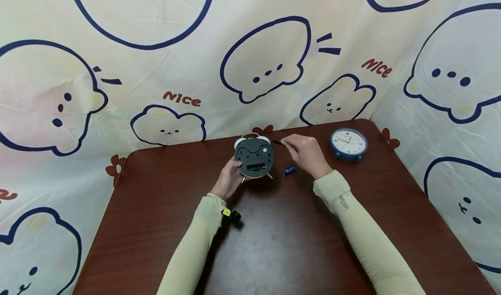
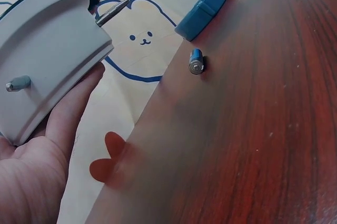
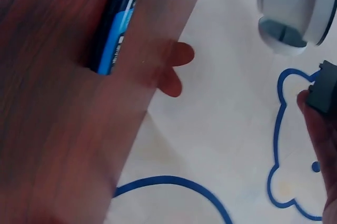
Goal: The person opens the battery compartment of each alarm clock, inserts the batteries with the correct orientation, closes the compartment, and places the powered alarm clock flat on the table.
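Observation:
My left hand [image 1: 228, 178] grips a white twin-bell alarm clock [image 1: 255, 155] by its lower left side, its dark back turned up. Low on that back is an uncovered battery slot [image 1: 256, 167]; whether a battery lies in it I cannot tell. In the left wrist view the clock's white side [image 2: 52, 50] and metal legs show above the palm. Just right of the clock, my right hand [image 1: 307, 153] pinches a small dark plastic battery cover [image 3: 324, 89] between thumb and fingers. On the table below that hand lies a blue and black battery [image 3: 111, 33].
A round blue desk clock [image 1: 348, 143] with a white dial stands at the back right of the brown table [image 1: 274, 247]. Patterned cloth [image 1: 250, 60] hangs along the table's back edge and right side. A black device with a yellow label [image 1: 231, 215] sits at my left wrist.

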{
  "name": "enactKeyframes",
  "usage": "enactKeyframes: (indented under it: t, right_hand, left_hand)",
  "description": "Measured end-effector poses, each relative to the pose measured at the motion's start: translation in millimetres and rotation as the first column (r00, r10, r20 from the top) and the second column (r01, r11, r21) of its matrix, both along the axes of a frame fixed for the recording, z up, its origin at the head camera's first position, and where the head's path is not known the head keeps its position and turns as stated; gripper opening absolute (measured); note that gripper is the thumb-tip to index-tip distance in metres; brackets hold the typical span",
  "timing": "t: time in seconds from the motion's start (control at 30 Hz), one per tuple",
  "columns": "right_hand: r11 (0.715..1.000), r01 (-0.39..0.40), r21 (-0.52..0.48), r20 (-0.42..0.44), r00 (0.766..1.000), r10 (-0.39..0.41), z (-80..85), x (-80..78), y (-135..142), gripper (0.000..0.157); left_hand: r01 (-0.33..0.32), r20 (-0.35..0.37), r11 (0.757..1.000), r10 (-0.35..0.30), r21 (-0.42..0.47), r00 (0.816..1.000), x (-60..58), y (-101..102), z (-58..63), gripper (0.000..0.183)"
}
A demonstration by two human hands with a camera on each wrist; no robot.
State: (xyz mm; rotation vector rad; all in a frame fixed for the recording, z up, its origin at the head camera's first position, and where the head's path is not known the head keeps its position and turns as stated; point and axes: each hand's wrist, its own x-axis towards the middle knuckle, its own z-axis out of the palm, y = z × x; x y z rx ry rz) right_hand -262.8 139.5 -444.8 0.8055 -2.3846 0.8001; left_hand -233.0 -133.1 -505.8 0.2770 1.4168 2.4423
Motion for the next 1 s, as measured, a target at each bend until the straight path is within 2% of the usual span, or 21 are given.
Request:
enactKeyframes:
  t: [0.17,0.37,0.57,0.73,1.0]
  right_hand:
    - [0.998,0.068,0.012,0.109,0.992,-0.069,-6.8,-9.3,7,0.013]
    - [0.993,0.099,0.061,0.238,0.965,-0.111,-19.0,-20.0,15,0.015]
    - [0.985,0.116,0.131,0.350,0.924,-0.156,-31.4,-30.1,23,0.018]
    - [0.975,0.132,0.179,0.435,0.878,-0.199,-40.6,-37.9,28,0.019]
    - [0.968,0.124,0.217,0.519,0.825,-0.222,-50.0,-45.9,33,0.020]
  left_hand:
    - [-0.002,-0.006,1.000,0.002,-0.001,1.000,0.8,-1,0.0,0.039]
    - [-0.005,-0.016,1.000,0.005,-0.005,1.000,1.5,-2,-0.4,0.040]
    - [0.008,-0.027,1.000,-0.008,0.000,1.000,1.4,-2,-0.7,0.045]
    - [0.003,-0.017,1.000,-0.003,0.001,1.000,1.0,-2,-0.8,0.044]
    - [0.007,-0.018,1.000,-0.007,0.003,1.000,0.5,-2,-0.4,0.043]
